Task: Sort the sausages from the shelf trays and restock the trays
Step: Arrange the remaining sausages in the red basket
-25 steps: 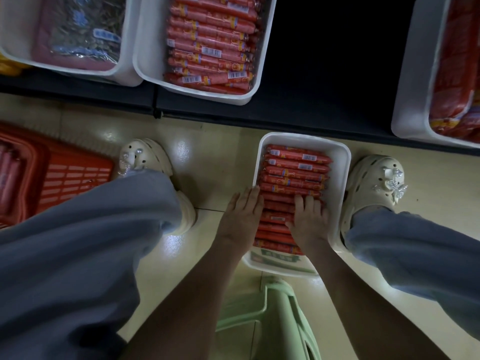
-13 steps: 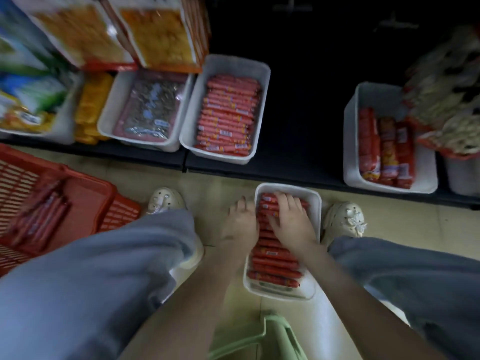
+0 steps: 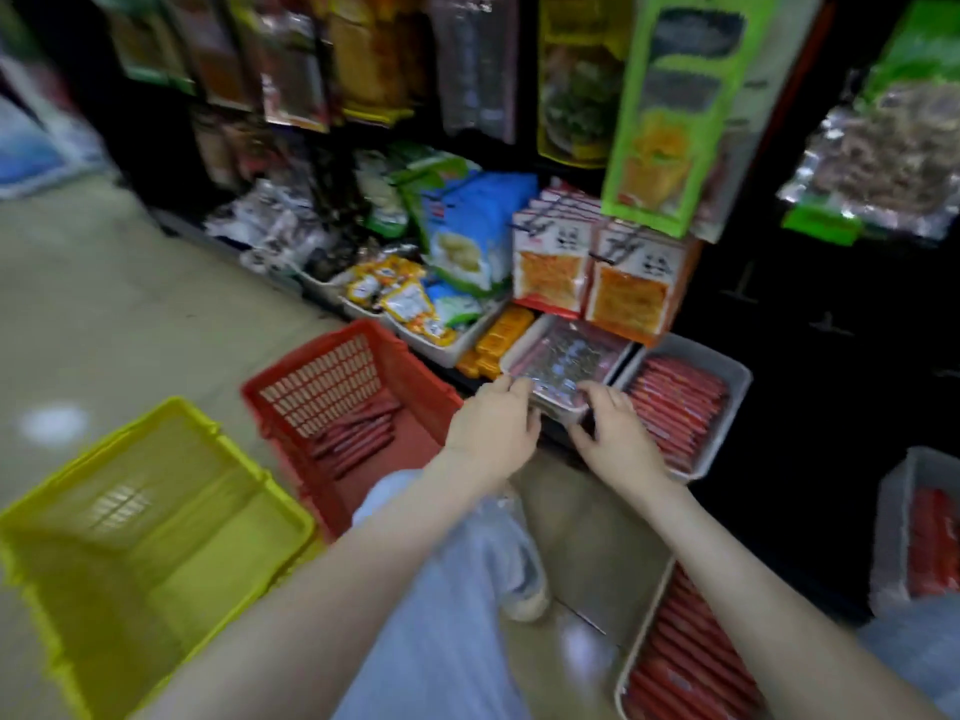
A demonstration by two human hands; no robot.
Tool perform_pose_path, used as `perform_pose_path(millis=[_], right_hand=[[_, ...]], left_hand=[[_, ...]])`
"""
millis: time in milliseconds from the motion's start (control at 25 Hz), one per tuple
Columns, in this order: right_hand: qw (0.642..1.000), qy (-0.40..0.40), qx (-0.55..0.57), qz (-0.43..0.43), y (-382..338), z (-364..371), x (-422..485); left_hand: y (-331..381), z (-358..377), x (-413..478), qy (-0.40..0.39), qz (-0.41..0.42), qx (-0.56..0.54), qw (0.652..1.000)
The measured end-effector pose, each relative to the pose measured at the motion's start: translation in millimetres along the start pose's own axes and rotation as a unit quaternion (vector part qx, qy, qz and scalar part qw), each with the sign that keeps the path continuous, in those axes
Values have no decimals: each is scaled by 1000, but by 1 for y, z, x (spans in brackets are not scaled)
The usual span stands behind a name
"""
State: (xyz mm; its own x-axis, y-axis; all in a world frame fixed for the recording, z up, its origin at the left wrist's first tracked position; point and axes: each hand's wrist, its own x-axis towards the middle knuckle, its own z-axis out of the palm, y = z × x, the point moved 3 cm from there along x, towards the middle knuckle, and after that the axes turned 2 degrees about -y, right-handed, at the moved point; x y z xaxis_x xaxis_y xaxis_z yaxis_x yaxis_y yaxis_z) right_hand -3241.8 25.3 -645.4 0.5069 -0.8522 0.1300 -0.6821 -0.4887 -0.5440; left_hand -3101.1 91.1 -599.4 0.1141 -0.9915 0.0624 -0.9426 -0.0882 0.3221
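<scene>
On the bottom shelf stands a white tray [image 3: 519, 350] of pink foil-fronted packs. My left hand [image 3: 493, 433] grips its near left corner and my right hand [image 3: 618, 433] grips its near right corner. To its right on the shelf sits a white tray of red sausages [image 3: 737, 387]. Another sausage tray [image 3: 644, 631] lies on the floor by my right forearm. A third tray with red sausages [image 3: 893, 511] stands at the far right. A few sausages [image 3: 358, 433] lie in the red basket [image 3: 322, 371].
A yellow basket [image 3: 156, 537] with nothing in it stands on the floor at the left, touching the red one. Hanging snack packs [image 3: 670, 111] crowd the shelf above the trays. My grey trouser leg and white shoe [image 3: 524, 589] lie between my arms.
Both hands left the sausages in the floor tray and reached up to the near edge of the shelf tray of pink packs. The view swung up and left, bringing the yellow basket into sight.
</scene>
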Motion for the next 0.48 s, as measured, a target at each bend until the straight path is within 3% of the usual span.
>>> perform_pose_path(millis=[160,320,480], right_hand=[[997,-70,-21,-38,-54,31,25],[983,-158,-50,-80,-73,85,44],[973,-212,-49,-78,-75,134,61]], left_hand=[[-106,-25,-44,19,-92,12,995],[-186,-6,-84,-34,-227,47,972],[-235,31,-93,-65,-271,21,960]])
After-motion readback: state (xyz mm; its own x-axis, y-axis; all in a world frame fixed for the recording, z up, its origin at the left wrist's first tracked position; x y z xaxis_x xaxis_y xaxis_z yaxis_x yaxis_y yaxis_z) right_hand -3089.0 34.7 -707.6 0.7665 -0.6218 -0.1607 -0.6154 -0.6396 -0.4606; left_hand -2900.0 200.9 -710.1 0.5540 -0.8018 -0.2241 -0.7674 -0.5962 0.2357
